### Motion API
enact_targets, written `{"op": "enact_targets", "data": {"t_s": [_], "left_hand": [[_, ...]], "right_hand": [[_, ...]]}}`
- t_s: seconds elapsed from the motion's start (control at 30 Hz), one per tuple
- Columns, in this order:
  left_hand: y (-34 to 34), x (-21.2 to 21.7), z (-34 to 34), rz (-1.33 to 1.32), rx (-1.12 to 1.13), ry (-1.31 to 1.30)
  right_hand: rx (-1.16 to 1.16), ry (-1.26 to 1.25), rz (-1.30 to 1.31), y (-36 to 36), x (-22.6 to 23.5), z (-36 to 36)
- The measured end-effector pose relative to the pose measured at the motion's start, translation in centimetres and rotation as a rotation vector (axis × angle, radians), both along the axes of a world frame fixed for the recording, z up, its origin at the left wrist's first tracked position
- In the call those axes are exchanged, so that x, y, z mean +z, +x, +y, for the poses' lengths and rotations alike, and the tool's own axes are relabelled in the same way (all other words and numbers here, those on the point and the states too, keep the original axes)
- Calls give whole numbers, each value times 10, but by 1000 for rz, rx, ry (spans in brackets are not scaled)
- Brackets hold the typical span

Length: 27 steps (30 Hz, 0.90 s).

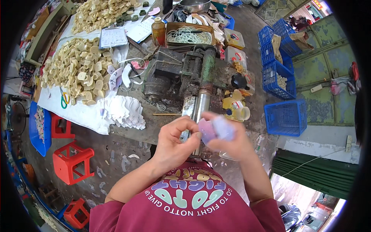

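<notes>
My right hand (236, 140), smeared by motion, is closed round a curved pink-and-lilac piece (208, 130) that looks like cut sheet material. A paler lilac part (224, 129) shows against the fingers; I cannot tell whether it is a separate piece. Close by on the left, my left hand (176, 143) has thumb and forefinger brought together in a pinch. Whatever sits between those fingertips, if anything, is too small to make out. Both hands are over the bright metal arm (203, 102) of a grimy green machine (181, 73).
Beige curved pieces (81, 69) lie heaped at the left, beside stacked white pieces (123, 111) and scissors (64, 98). A cord-filled box (189, 35) stands behind the machine. A yellow container (235, 108) is right of it. Blue crates (286, 118) and red stools (72, 162) flank the table.
</notes>
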<state>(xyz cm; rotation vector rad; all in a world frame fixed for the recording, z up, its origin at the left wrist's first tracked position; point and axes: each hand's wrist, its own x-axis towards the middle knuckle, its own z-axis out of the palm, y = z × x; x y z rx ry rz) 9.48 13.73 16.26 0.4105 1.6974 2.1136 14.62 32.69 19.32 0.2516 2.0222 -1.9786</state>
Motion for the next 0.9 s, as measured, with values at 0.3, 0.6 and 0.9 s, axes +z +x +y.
{"op": "enact_targets", "data": {"t_s": [0.3, 0.6, 0.9], "left_hand": [[0, -15, 6, 386, 10, -177], [-7, -75, -14, 621, 189, -612], [-56, -107, -82, 267, 568, -505]], "right_hand": [[-377, -45, -38, 9, -1, 7], [-232, 420, -101, -12, -49, 10], [-370, -10, -72, -10, -22, 24]]}}
